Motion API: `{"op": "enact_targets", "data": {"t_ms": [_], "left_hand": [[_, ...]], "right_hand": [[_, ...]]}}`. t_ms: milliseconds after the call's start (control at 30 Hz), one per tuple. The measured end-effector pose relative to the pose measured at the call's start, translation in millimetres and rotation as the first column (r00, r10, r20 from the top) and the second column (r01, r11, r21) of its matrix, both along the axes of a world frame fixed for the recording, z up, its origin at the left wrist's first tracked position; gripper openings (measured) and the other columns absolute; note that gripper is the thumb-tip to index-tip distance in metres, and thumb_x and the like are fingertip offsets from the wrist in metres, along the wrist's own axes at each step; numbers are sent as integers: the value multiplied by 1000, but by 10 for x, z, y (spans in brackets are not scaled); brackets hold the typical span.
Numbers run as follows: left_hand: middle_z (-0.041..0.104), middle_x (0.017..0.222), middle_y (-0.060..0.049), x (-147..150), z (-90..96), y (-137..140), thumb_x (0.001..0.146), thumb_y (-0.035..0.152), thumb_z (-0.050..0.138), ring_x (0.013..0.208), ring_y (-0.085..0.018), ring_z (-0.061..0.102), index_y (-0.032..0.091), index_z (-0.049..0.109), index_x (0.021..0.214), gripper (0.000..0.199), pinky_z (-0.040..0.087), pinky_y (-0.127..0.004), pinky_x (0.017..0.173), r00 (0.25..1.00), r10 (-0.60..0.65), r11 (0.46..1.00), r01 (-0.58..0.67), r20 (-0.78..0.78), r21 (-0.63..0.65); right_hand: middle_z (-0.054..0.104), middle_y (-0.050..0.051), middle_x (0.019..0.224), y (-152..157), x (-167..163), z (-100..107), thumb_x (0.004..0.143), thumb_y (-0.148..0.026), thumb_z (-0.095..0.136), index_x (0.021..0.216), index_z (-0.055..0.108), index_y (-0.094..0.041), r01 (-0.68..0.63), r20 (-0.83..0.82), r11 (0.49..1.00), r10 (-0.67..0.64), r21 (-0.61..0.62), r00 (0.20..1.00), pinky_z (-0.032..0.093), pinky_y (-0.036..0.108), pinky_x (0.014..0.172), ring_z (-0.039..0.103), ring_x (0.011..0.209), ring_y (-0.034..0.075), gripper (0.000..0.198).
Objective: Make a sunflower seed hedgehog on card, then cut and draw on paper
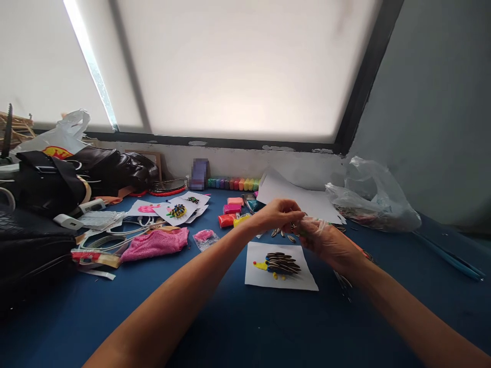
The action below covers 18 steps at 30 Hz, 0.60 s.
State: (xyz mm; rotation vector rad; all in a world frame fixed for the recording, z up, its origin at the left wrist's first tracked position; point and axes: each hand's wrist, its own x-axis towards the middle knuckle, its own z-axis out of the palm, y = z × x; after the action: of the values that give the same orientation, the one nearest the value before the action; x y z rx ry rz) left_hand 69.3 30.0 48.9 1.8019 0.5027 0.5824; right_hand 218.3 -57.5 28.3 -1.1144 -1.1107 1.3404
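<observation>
My right hand (328,243) is closed around a small clear plastic bag (316,225), whose contents I cannot make out. The fingers of my left hand (282,213) pinch together at the bag's edge, meeting the right hand over the table. Just below them lies a white paper card (255,278) with a hedgehog figure (283,263): yellow clay snout and feet, a red nose, and striped sunflower seeds as spines. Loose sunflower seeds (291,238) are scattered behind the card, partly hidden by my hands.
Clay packets (232,208) sit behind my left forearm. Finished cards (176,211), a pink cloth (157,244) and cables lie at left, beside black bags (34,260). Paper sheets (299,191) and a filled plastic bag (376,204) stand back right; blue tweezers (452,258) lie far right.
</observation>
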Motion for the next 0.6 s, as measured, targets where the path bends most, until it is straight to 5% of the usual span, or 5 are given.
{"op": "enact_targets", "data": {"t_ms": [433,600], "left_hand": [[52,55,4,21,-12,37,86,19,59,47,-5,50,10,57,74,14,39,-16,47,973,164,986,-169,161,14],[63,73,-2,-24,-66,107,85,40,62,63,-10,60,11,62,89,29,46,-21,56,997,-22,1000,23,73,-10]], "right_hand": [[66,1,74,-29,-26,16,75,-36,76,84,73,-24,61,-51,991,-67,-115,996,48,19,54,53,61,10,16],[64,0,75,-25,-28,39,76,-34,75,84,73,-23,50,-60,995,-55,-82,997,49,18,56,53,62,10,14]]}}
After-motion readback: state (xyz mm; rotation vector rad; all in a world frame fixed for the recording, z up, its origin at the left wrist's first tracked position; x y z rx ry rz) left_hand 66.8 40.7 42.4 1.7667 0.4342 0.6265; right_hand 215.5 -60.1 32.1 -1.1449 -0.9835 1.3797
